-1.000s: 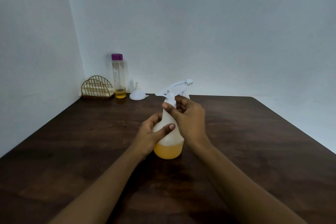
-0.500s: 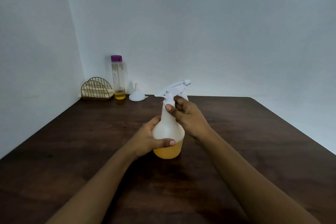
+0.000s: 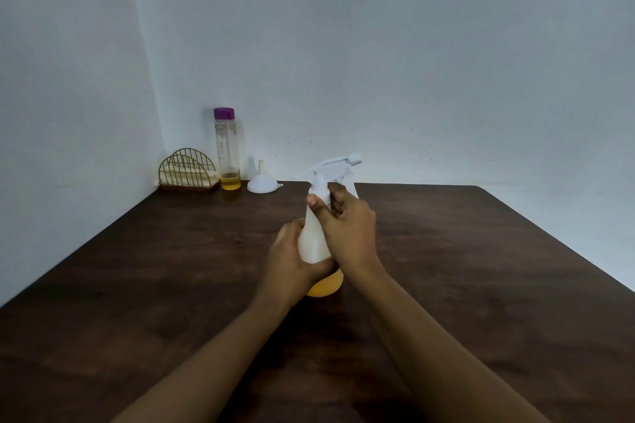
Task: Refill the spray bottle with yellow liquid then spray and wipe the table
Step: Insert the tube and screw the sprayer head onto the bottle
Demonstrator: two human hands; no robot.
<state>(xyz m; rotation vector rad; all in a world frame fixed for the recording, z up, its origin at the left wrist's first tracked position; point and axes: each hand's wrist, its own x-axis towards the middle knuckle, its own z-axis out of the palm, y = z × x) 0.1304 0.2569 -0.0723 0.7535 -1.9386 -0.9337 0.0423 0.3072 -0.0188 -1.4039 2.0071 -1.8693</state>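
A white translucent spray bottle stands upright at the middle of the dark wooden table, with yellow liquid in its bottom part. Its white trigger head sits on top, nozzle pointing right. My left hand wraps the bottle's body from the left. My right hand is closed around the neck collar just below the trigger head. A clear bottle with a purple cap stands at the back left, holding a little yellow liquid. A white funnel lies upside down beside it.
A gold wire holder with something pale in it sits in the back left corner against the wall. White walls close the table's far and left sides. The table's right edge runs diagonally at the right.
My right hand has shifted its grip around the bottle's neck, and my left hand has slid lower on the body. The bottle stays in the same spot.
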